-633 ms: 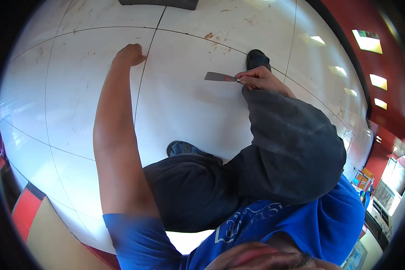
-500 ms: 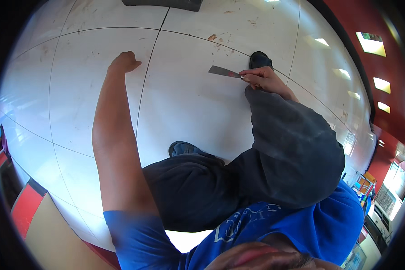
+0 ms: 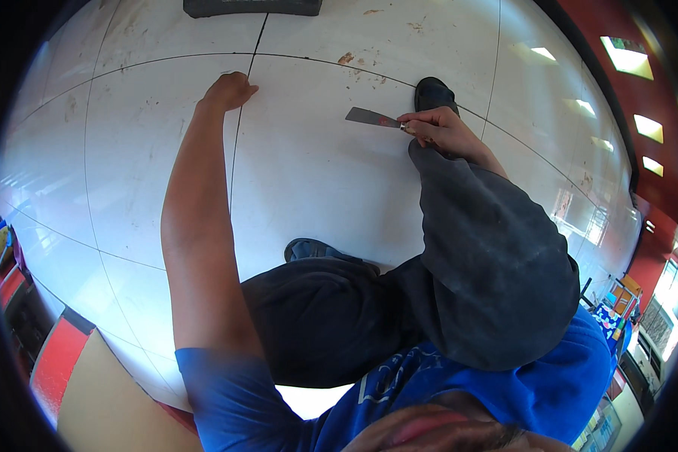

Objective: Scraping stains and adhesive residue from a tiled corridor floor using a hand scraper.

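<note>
My right hand (image 3: 438, 126) grips a putty knife (image 3: 371, 117) by its handle, close to my raised right knee. The flat metal blade points left above the floor, with a reddish mark near the handle. Stretched far forward on the left, my left hand (image 3: 230, 92) is closed, low over or on the white tiled floor (image 3: 316, 173), beside a dark tile joint. Its fingers are curled under, so anything inside them is hidden. Brown smudges (image 3: 346, 58) mark the tiles ahead of the blade.
A dark grey object (image 3: 252, 6) lies at the far edge. My black shoes (image 3: 435, 95) stand on the tiles. A red and beige panel (image 3: 83, 369) is at the lower left, a red wall (image 3: 618, 26) along the right. Furniture and other items (image 3: 618, 309) stand at the far right.
My left hand has moved right and slightly forward, up to the tile joint. The putty knife has shifted only slightly in view, still in my right hand.
</note>
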A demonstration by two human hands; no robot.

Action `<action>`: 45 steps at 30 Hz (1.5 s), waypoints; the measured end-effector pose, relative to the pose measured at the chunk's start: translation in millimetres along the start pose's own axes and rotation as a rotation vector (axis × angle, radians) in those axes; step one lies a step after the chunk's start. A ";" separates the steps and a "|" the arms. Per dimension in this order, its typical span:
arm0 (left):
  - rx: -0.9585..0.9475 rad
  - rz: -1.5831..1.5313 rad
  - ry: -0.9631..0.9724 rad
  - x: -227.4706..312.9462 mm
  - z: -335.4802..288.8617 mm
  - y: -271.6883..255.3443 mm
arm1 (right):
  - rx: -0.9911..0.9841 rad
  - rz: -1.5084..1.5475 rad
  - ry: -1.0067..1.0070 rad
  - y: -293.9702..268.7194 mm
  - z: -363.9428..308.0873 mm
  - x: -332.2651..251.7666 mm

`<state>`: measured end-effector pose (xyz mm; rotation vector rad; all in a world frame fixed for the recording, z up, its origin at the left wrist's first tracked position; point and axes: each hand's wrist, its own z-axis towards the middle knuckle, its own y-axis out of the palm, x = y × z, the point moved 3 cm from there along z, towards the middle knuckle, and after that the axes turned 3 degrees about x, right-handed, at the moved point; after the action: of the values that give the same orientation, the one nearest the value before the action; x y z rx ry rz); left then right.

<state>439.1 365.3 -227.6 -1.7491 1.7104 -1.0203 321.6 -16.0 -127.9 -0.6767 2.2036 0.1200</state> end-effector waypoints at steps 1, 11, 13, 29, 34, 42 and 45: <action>0.013 -0.014 0.002 0.2 -0.1 -0.3 | -0.002 0.001 -0.001 0.2 0.1 -1.8; 0.059 -0.044 -0.016 -21.6 -8.1 7.4 | -0.051 -0.007 0.005 -1.3 17.9 17.5; 0.038 -0.022 0.004 -24.6 -7.3 9.7 | -0.070 -0.013 0.035 -1.2 19.3 26.7; 0.146 0.064 0.381 112.9 12.5 -37.1 | 0.070 -0.045 0.170 38.1 -57.3 57.8; -0.119 -0.204 0.252 149.6 -4.6 5.2 | 0.432 -0.255 -0.001 -17.7 -23.3 41.6; -0.531 -1.860 -0.478 292.4 -27.3 131.0 | 0.377 -0.452 -0.022 -88.2 36.1 58.4; -0.444 -2.505 -0.508 338.4 -26.2 133.0 | 0.323 -0.604 -0.076 -85.5 49.9 41.5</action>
<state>315.0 23.8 -256.6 -3.3115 -1.5703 -0.3946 377.0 -91.6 -180.2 -1.0899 1.8004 -0.4979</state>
